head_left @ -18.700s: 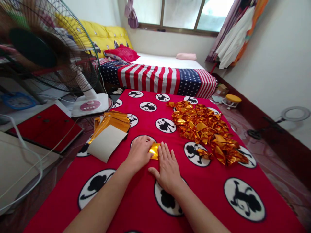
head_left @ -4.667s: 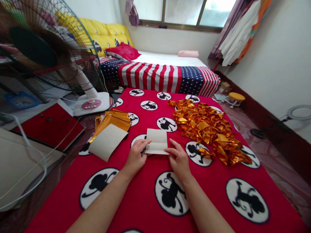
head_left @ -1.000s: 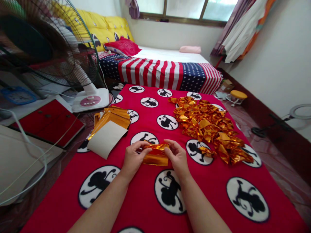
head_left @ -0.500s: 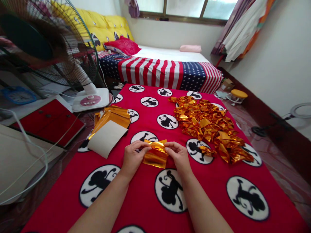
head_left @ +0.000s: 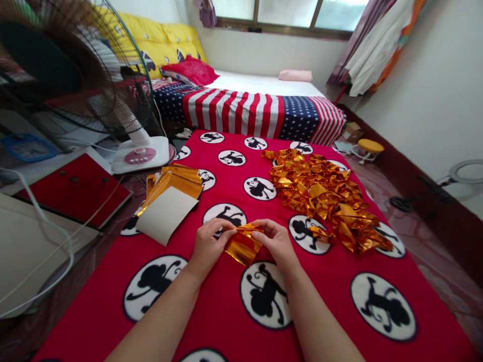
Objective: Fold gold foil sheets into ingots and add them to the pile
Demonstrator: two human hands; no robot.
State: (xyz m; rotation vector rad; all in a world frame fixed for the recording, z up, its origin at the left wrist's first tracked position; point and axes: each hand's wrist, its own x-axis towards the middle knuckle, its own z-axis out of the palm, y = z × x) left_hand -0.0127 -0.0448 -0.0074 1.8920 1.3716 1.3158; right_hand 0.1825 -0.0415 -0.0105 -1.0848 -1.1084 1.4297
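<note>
A shiny gold foil paper (head_left: 243,247) is pinched between both hands above the red cloth, its upper edge folded over. My left hand (head_left: 211,240) grips its left end between thumb and fingers. At the right end, my right hand (head_left: 274,241) has its thumb on the near side of the fold and its fingers behind. To the left lies a stack of flat gold foil sheets (head_left: 181,182), with one pale, paper-side-up sheet (head_left: 167,213) at its near edge. A heap of folded gold foil pieces (head_left: 317,186) spreads out on the right, one small piece (head_left: 320,234) lying closest to my right hand.
The red cloth (head_left: 313,306) with round monkey prints covers the table. An electric fan (head_left: 141,153) stands at the left, blades blurred, beside a red panel (head_left: 75,188). Behind the table is a bed (head_left: 241,113); a yellow-topped stool (head_left: 371,146) is at right.
The foil paper's top edge has been folded further, and the sheet has tilted. My right hand has shifted, its fingers now curled behind the fold; my left hand has moved slightly right.
</note>
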